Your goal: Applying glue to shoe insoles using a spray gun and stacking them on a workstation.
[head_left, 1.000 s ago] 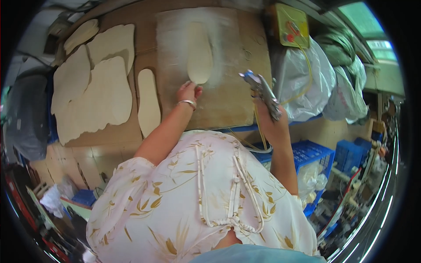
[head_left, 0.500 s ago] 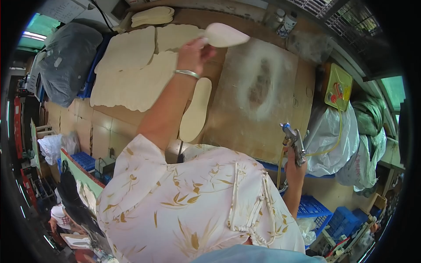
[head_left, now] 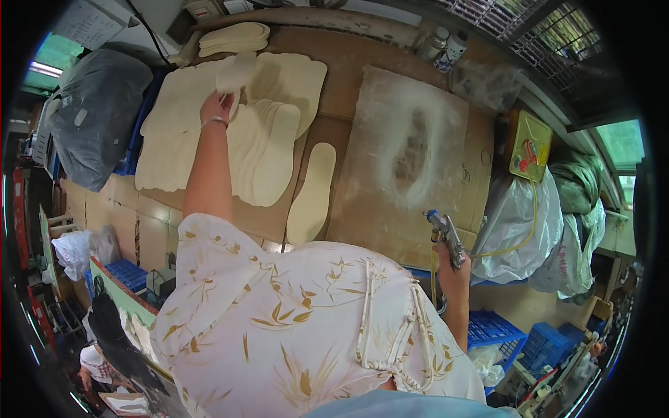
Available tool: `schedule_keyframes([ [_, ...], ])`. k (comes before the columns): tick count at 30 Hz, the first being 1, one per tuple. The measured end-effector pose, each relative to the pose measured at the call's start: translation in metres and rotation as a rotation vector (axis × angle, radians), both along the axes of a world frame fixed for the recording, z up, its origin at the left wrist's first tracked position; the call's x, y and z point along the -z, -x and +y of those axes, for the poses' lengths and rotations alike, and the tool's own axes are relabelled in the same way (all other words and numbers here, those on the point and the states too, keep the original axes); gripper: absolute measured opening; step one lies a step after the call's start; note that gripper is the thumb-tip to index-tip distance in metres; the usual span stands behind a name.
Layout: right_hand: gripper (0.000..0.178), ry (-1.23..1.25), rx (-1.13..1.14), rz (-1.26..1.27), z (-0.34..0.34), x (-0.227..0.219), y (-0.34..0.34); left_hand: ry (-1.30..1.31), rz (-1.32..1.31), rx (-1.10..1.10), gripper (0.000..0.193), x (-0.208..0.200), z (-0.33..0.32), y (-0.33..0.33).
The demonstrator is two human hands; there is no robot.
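My left hand (head_left: 217,108) is reached out to the far left over spread cream insoles (head_left: 277,150), which overlap in rows. Its fingers pinch a pale insole (head_left: 237,72), somewhat blurred, held above the others. At the right, my right hand (head_left: 454,277) grips a metal spray gun (head_left: 450,237) with a blue part at its top and a yellowish hose. One single insole (head_left: 312,195) lies apart on the brown board between the spread insoles and a whitish sheet (head_left: 366,125). That sheet carries a white, sole-shaped spray mark around a darker middle.
A small insole stack (head_left: 233,40) sits at the back left. Two bottles (head_left: 451,50) stand at the back right. A yellow container (head_left: 531,146) with red fittings joins the hose, near plastic bags (head_left: 519,223). Beyond the left edge is a dark wrapped bundle (head_left: 101,115); blue crates (head_left: 495,331) are lower right.
My left hand has moved left with an insole, from beside the whitish sheet to above the spread insoles. The spray gun has shifted slightly left and down in view.
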State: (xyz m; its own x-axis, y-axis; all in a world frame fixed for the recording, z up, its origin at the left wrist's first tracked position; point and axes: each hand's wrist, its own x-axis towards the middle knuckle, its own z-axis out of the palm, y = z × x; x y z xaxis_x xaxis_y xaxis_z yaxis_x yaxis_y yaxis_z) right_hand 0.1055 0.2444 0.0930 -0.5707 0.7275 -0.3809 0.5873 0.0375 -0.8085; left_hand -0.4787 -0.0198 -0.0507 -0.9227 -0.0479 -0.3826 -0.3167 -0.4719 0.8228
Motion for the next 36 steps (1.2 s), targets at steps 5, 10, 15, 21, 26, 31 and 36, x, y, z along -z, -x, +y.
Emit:
schedule_keyframes([
  [5,0.017,-0.044,-0.026,0.054,-0.004,0.002,0.002,0.030,-0.122,-0.148,0.021,0.035,-0.026,-0.038],
  [10,0.014,-0.080,-0.026,0.035,-0.002,-0.001,0.006,0.124,-0.174,-0.293,0.025,0.001,-0.017,-0.087],
  [15,0.016,-0.017,-0.031,0.003,0.003,0.003,0.002,0.659,0.040,0.290,0.029,0.011,-0.026,-0.179],
  [21,0.021,-0.070,-0.043,0.053,0.009,0.016,-0.009,1.570,0.359,0.756,0.069,0.048,-0.018,-0.365],
  [26,0.020,-0.017,-0.122,0.008,0.018,0.018,-0.015,1.585,0.374,0.606,0.069,0.061,-0.020,-0.399],
  [31,0.023,-0.031,-0.126,0.058,0.022,0.026,-0.022,1.629,0.522,0.484,0.059,0.049,-0.012,-0.404],
  [36,0.024,0.007,-0.156,0.033,0.026,0.029,-0.036,1.524,0.657,0.458,0.040,0.033,0.005,-0.399],
])
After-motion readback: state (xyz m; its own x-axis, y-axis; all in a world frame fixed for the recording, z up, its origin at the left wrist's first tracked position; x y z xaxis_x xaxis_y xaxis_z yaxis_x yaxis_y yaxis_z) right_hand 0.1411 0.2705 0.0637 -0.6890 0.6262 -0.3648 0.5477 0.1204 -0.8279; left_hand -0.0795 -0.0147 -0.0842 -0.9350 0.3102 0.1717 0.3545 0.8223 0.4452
